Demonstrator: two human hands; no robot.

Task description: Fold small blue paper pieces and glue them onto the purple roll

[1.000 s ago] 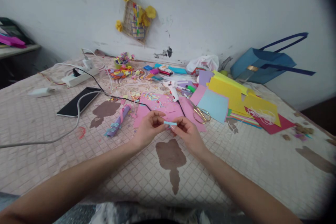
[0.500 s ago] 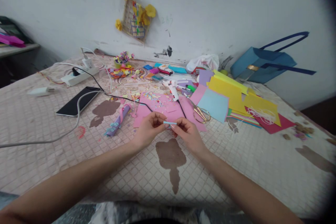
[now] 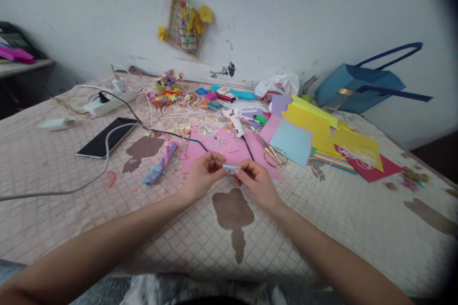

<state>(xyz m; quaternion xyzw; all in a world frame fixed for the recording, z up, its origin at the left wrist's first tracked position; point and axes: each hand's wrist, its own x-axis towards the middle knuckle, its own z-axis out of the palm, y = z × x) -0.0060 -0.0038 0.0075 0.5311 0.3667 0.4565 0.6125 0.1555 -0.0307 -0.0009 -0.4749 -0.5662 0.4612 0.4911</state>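
Note:
A small light blue paper strip is stretched between my two hands, above the near edge of the pink sheet. My left hand pinches its left end between thumb and fingers. The right end is pinched by my right hand. Beyond my hands lie a white glue gun with a black cord and gold-handled scissors. To the left of my left hand rests a purple paper roll with blue and pink trim.
A black tablet, cables and a white power strip are on the left. Yellow sheets, a light blue sheet and a red sheet lie at right. A blue bag stands at the back right.
The blue strip has tilted slightly between my fingers, so more of its face shows. Both hands stay in nearly the same place.

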